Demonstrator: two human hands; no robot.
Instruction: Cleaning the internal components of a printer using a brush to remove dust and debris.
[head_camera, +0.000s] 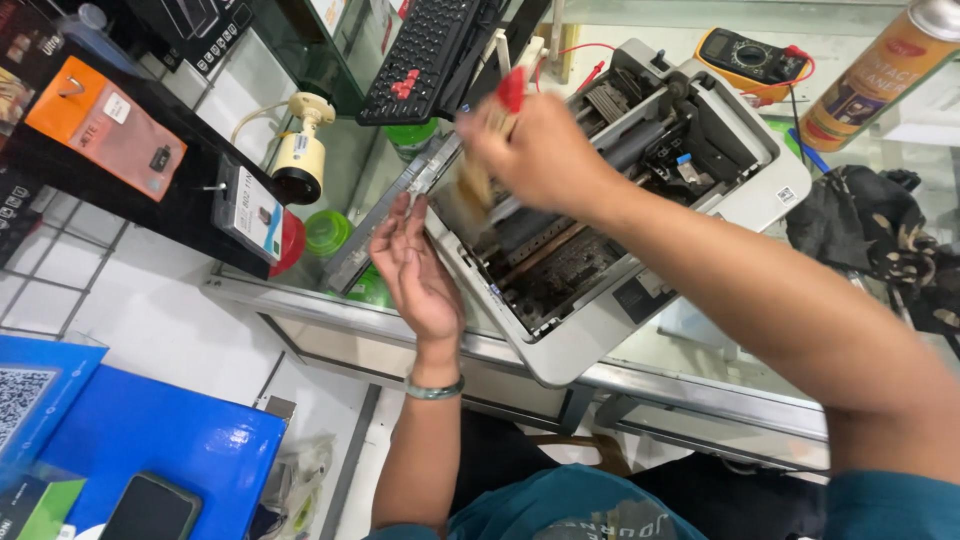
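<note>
Left hand (418, 275), nearest at lower centre, lies open against the opened printer's (610, 200) left edge, steadying it. Right hand (535, 150), blurred, is closed around a red-handled brush (490, 140) over the dusty innards at centre frame. Light strokes outward, I'd say. Keyboard (425, 55) up top, multimeter (750, 58) and spray can (880, 70) upper right crowd it.

A white printer (745, 205) with a dark grey and black open interior. The right hand (535, 150) holds a brush (490, 150) with a red handle and tan bristles. A pale green bangle (433, 390) circles the left wrist. Far left, a black keyboard (420, 55) with red keys. Far right, a yellow and black multimeter (750, 60) with red leads, and an orange spray can (870, 75). A black cloth (880, 245) with a pale pattern lies right. Near left, a bright blue box (150, 430). Teal shirt (560, 510) below.
</note>
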